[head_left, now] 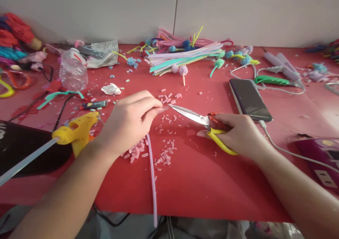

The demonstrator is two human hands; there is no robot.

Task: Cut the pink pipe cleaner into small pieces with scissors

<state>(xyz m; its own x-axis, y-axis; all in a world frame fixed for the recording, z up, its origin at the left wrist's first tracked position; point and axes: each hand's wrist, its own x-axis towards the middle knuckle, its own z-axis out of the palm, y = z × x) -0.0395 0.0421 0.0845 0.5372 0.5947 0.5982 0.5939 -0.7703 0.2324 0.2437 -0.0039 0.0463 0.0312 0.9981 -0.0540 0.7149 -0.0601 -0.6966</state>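
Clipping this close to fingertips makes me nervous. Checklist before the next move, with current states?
1. Scissors in the right hand: ok, fingers at the handles.
2. Lilac stem in the left hand: ok, its loose length hangs past the table's front edge.
3. Left fingertips well away from the scissor tip: not ok, the tip points at them, close by.
4. Surface under the scissors free of scraps: not ok, pink bits and fluff lie around there.
5. Glue gun cool: cannot tell, heat doesn't show.
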